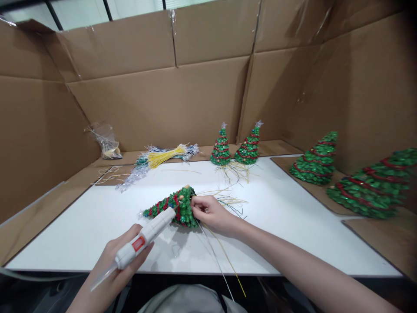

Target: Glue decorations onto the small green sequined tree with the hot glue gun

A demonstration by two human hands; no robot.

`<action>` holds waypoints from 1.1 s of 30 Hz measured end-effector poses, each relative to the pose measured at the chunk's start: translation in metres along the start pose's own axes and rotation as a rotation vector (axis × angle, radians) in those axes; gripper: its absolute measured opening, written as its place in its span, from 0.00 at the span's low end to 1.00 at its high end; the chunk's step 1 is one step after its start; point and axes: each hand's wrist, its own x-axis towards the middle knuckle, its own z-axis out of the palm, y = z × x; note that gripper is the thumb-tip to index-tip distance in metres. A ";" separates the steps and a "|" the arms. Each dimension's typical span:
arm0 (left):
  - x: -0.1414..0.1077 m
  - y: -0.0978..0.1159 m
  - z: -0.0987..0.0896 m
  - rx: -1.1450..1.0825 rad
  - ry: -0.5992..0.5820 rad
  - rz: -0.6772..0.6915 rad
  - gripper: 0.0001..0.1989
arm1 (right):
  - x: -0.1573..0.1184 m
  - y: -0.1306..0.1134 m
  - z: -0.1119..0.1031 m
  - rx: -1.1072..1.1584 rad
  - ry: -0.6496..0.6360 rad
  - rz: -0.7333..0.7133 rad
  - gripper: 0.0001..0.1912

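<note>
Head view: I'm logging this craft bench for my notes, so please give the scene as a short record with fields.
left hand: grips a white glue gun, nozzle at the lying tree
right hand: holds the base of a small green tree lying on its side
table: white top, walled by cardboard
upright trees: two small at the back, two larger at the right
wire bundle: yellow, green and silver, back left
loose strands: under the right hand
</note>
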 end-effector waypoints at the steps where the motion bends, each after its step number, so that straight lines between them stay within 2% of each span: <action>1: 0.000 -0.001 0.000 -0.007 -0.038 -0.001 0.09 | 0.000 0.000 0.000 0.000 0.000 0.000 0.09; 4: -0.001 -0.004 -0.001 -0.017 -0.134 -0.026 0.09 | 0.000 0.001 -0.001 -0.004 0.001 0.001 0.10; 7: 0.000 -0.002 -0.003 -0.038 -0.142 -0.050 0.10 | 0.000 0.002 -0.001 -0.009 0.000 -0.002 0.09; 11: 0.006 0.010 -0.007 -0.099 -0.097 -0.052 0.16 | 0.000 0.002 -0.001 -0.005 0.006 0.003 0.09; 14: 0.009 0.017 -0.009 -0.104 -0.080 -0.062 0.16 | -0.001 0.002 -0.001 0.009 0.005 -0.001 0.09; 23: 0.006 0.017 -0.001 -0.079 -0.024 -0.013 0.14 | -0.001 0.003 0.000 0.012 0.012 -0.006 0.09; 28: 0.001 0.009 0.001 -0.071 -0.047 -0.059 0.12 | 0.000 0.002 0.000 0.021 0.012 -0.005 0.08; 33: -0.012 -0.016 0.002 -0.012 0.028 -0.190 0.16 | 0.000 0.001 0.000 0.019 0.019 -0.011 0.09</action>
